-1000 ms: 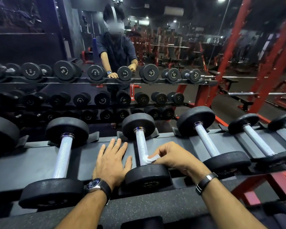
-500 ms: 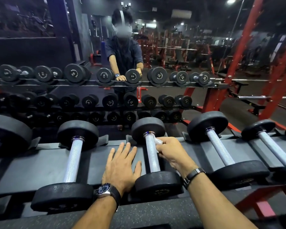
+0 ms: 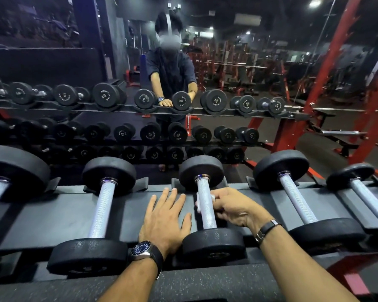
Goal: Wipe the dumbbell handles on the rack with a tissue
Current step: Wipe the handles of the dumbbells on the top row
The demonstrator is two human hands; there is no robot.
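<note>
A row of black dumbbells with silver knurled handles lies across the dark rack (image 3: 59, 216) in front of me. My right hand (image 3: 234, 208) grips the middle dumbbell's handle (image 3: 206, 214) with a white tissue (image 3: 198, 200) wrapped around it; only small bits of tissue show beside my fingers. My left hand (image 3: 165, 216) rests flat on the rack with fingers spread, just left of that dumbbell. Another dumbbell handle (image 3: 102, 211) lies to the left and one more handle (image 3: 297, 199) to the right.
A wall mirror behind the rack reflects me and several tiers of dumbbells (image 3: 153, 134). Red steel frames (image 3: 327, 68) stand at the right, with a barbell (image 3: 345, 133) beyond. The rack's front rail (image 3: 205, 282) runs under my forearms.
My right hand with the tissue slid from the handle's near end to its far end, then back toward the middle. My left hand stayed flat on the rack.
</note>
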